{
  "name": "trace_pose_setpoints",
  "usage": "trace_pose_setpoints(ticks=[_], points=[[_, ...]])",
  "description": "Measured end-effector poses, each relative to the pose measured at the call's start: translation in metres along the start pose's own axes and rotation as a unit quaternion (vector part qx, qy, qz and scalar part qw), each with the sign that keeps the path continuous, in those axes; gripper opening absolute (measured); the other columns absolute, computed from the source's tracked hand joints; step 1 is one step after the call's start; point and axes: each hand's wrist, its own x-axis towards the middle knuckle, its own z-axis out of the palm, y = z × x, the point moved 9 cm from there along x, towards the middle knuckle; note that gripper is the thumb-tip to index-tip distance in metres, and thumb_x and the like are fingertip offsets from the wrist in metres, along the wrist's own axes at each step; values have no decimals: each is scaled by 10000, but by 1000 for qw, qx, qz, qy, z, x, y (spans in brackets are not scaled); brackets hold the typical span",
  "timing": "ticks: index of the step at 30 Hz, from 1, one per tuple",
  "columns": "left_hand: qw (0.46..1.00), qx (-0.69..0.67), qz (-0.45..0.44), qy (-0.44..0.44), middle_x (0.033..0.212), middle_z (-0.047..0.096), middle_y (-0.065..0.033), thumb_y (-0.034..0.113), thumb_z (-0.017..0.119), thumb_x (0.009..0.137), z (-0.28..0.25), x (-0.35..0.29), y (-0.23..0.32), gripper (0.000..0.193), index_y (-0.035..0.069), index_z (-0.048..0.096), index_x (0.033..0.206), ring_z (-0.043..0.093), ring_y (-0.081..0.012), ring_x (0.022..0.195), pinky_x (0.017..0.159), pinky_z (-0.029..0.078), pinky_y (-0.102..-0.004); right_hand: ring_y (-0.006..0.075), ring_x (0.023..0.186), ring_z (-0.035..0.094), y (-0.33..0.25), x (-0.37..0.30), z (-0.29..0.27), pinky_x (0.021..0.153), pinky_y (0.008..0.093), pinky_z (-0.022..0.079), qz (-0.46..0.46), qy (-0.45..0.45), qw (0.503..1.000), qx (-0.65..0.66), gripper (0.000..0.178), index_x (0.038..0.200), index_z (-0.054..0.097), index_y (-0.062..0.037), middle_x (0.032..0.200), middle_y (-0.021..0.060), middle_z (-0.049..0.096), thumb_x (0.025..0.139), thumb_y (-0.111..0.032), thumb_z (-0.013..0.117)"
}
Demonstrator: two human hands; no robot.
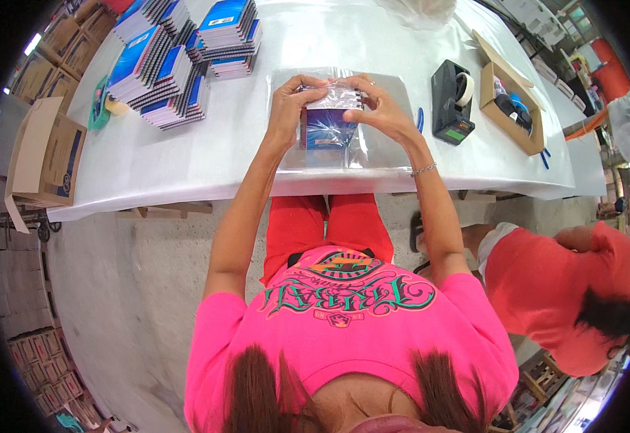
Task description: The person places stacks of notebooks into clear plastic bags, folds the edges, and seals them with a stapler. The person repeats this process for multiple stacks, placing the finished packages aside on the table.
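Sitting at left on the white cloth-like covered surface (221, 144): stacked blue-covered spiral notebooks (163, 68). Left hand (290, 105) is curled over the far-left corner of the blue, clear-film-wrapped bundle (329, 133); whether film is pinched can't be told. Bundle is set between the hands, nearly equidistant; long axis obscured by film. Right hand (381, 110) is spread, thumb laid at bundle's right edge. Black tape dispenser (446, 105) is placed further right, apart.
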Motion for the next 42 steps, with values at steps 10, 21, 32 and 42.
trace_pose_setpoints(ticks=[10, 21, 32, 42], points=[[940, 293, 98, -142, 1132, 673, -42, 251, 753, 810, 5, -10, 36, 262, 145, 748, 1050, 544, -211, 1206, 1066, 382, -399, 204, 1160, 505, 7, -10, -3, 977, 337, 408, 2, 81, 996, -34, 390, 1137, 719, -100, 1177, 73, 576, 793, -276, 773], [822, 448, 341, -84, 936, 642, -89, 60, 744, 755, 31, -45, 68, 171, 75, 727, 924, 592, -267, 1055, 973, 411, -405, 292, 1280, 380, -14, -64, -67, 1076, 438, 305, -46, 314, 882, -347, 434, 1204, 677, -182, 1349, 117, 487, 802, -323, 758], [831, 405, 374, -75, 884, 575, -83, 67, 699, 793, 35, -48, 64, 120, 53, 678, 911, 562, -281, 934, 1020, 391, -452, 73, 641, 516, 104, -181, -253, 593, 207, 428, 293, 445, 845, -43, 388, 877, 719, -70, 792, -12, 637, 847, -457, 725], [857, 379, 339, -84, 868, 580, -81, 42, 713, 782, 33, -40, 54, 144, 52, 706, 925, 576, -271, 989, 1107, 327, -447, 98, 651, 563, 87, -183, -229, 617, 221, 445, 141, 578, 803, 20, 186, 883, 679, -29, 791, 9, 654, 870, -207, 734]])
